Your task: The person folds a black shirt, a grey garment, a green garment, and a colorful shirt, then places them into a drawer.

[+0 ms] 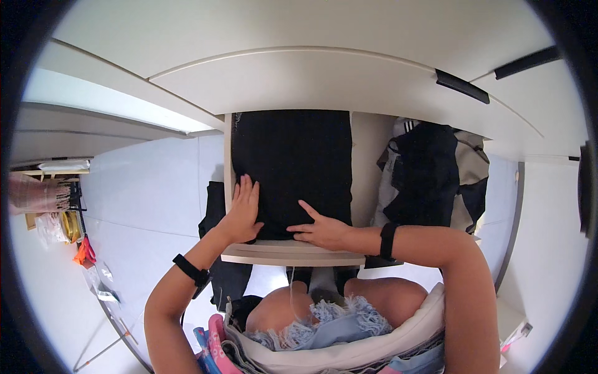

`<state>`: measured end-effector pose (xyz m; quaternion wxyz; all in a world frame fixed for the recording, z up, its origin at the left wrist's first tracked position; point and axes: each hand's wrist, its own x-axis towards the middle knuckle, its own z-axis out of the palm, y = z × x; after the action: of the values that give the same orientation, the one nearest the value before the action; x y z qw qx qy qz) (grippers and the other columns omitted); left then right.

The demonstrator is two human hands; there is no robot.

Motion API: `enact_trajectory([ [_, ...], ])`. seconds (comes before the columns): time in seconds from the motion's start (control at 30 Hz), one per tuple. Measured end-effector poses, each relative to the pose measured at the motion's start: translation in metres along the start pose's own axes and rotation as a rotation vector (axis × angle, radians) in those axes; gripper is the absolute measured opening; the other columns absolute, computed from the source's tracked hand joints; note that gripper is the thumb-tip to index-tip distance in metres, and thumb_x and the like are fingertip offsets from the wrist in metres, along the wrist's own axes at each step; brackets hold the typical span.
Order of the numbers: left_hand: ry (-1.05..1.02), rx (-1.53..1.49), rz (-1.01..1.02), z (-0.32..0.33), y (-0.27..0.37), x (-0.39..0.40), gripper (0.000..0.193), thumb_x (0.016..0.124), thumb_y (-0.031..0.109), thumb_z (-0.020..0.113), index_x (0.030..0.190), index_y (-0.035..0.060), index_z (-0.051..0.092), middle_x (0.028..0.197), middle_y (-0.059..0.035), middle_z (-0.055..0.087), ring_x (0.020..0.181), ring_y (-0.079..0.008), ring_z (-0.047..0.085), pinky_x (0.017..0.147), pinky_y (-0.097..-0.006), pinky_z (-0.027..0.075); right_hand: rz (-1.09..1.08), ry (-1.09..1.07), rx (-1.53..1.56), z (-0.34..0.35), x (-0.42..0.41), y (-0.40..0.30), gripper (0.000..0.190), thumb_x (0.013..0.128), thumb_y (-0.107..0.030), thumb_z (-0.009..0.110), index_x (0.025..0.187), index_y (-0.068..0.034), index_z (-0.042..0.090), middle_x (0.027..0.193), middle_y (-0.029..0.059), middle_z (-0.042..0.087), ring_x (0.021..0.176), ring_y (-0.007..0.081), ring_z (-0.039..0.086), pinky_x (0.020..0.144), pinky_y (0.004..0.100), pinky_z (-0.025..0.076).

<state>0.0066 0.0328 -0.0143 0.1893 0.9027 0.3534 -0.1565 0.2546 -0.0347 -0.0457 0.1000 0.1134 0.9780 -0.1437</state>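
A folded black cloth garment [294,159] lies flat in the left part of a pulled-out, cream-coloured drawer [294,258]. My left hand [244,210] rests on the garment's left edge, beside the drawer's side wall, fingers stretched away from me. Near the drawer's front, my right hand [322,229] lies over the garment's front edge with its fingers apart, pointing left. Neither hand is closed around anything. In the right part of the drawer lies a loose heap of black, grey and beige clothes [425,173]. The back of the drawer is hidden under the cabinet front.
Cabinet fronts [299,79] with black handles [462,86] rise beyond the drawer. Dark clothing [231,276] hangs or lies left of the drawer. Folded clothes [345,355] are close to my body, near my knees. A shelf with bags [56,224] stands far left.
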Motion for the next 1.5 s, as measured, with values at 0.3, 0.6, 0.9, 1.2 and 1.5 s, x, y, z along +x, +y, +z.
enact_trajectory([
  [0.3, 0.234, -0.673, -0.381, 0.000, 0.009, 0.003, 0.083, 0.074, 0.004, 0.059, 0.137, -0.0138, 0.009, 0.139, -0.0387, 0.019, 0.133, -0.0468, 0.019, 0.112, -0.0410, 0.019, 0.205, 0.442, -0.061, -0.048, -0.013, 0.049, 0.038, 0.079, -0.021, 0.052, 0.113, -0.005, 0.056, 0.124, 0.0100, 0.051, 0.129, 0.0262, 0.037, 0.102, 0.0587, 0.028],
  [0.6, -0.583, -0.390, -0.670, -0.089, -0.013, 0.060, 0.076, 0.076, 0.015, 0.063, 0.138, -0.0035, 0.022, 0.137, -0.0348, 0.026, 0.129, -0.0435, 0.029, 0.107, -0.0437, 0.028, 0.831, 0.338, 0.021, -0.060, -0.017, 0.155, 0.051, 0.092, -0.045, 0.044, 0.140, -0.037, 0.030, 0.149, 0.0113, 0.020, 0.136, 0.0367, 0.019, 0.100, 0.0693, 0.016],
  [0.9, 0.299, -0.247, -0.202, -0.026, -0.024, 0.068, 0.095, 0.075, 0.049, 0.068, 0.146, 0.0147, 0.015, 0.145, -0.0350, 0.001, 0.131, -0.0532, 0.016, 0.107, -0.0531, 0.023, 0.780, 0.312, 0.117, -0.061, -0.011, 0.163, 0.049, 0.091, -0.051, 0.041, 0.138, -0.038, 0.035, 0.148, 0.0034, 0.027, 0.136, 0.0346, 0.019, 0.105, 0.0637, 0.014],
  [1.2, 0.191, -0.135, -0.237, -0.024, 0.024, -0.002, 0.099, 0.071, 0.033, 0.075, 0.144, 0.0042, 0.015, 0.142, -0.0348, 0.015, 0.131, -0.0503, 0.020, 0.109, -0.0520, 0.019, 0.707, 0.419, 0.081, -0.072, -0.043, 0.087, 0.055, 0.082, -0.037, 0.059, 0.133, -0.024, 0.043, 0.146, 0.0079, 0.029, 0.135, 0.0392, 0.021, 0.100, 0.0681, 0.022],
  [1.5, -0.123, 0.285, -0.118, 0.007, 0.040, -0.052, 0.019, 0.072, 0.010, 0.058, 0.089, 0.0035, 0.059, 0.086, -0.0101, 0.052, 0.090, -0.0261, 0.054, 0.082, -0.0359, 0.046, 0.016, 0.103, 0.221, -0.004, -0.051, 0.001, 0.018, 0.075, -0.019, 0.055, 0.087, -0.009, 0.063, 0.094, 0.0042, 0.055, 0.099, 0.0199, 0.050, 0.084, 0.0357, 0.043],
])
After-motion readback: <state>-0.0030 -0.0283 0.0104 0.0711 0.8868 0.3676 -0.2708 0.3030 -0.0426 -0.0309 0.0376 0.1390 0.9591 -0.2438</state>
